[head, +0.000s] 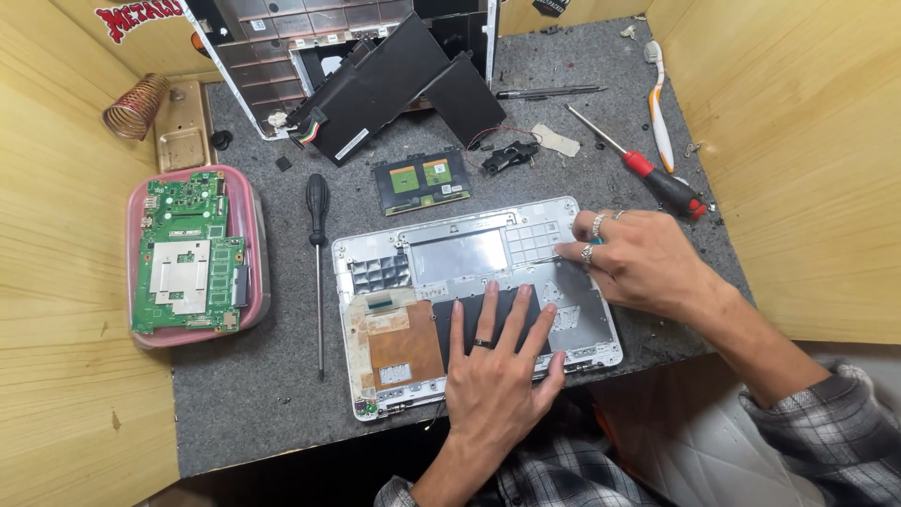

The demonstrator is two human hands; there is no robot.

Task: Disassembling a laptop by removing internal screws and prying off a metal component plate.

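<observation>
Grey felt covers the tabletop (526, 89), and on it lies an opened white laptop shell (601, 352), near the front edge. The left hand (493, 371) lies flat, fingers spread, pressing a black panel (441, 324) inside the shell. The right hand (638, 258) pinches a thin tool (549, 258) at the shell's right edge. The step appears to be prying or unfastening; next calls for steady downward hold and fine tip control.

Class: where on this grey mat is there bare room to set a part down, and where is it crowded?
Bare mat lies below the pink tray, left of the open laptop shell. Crowded: the top, around the black battery, trackpad board and red-handled screwdriver.
</observation>
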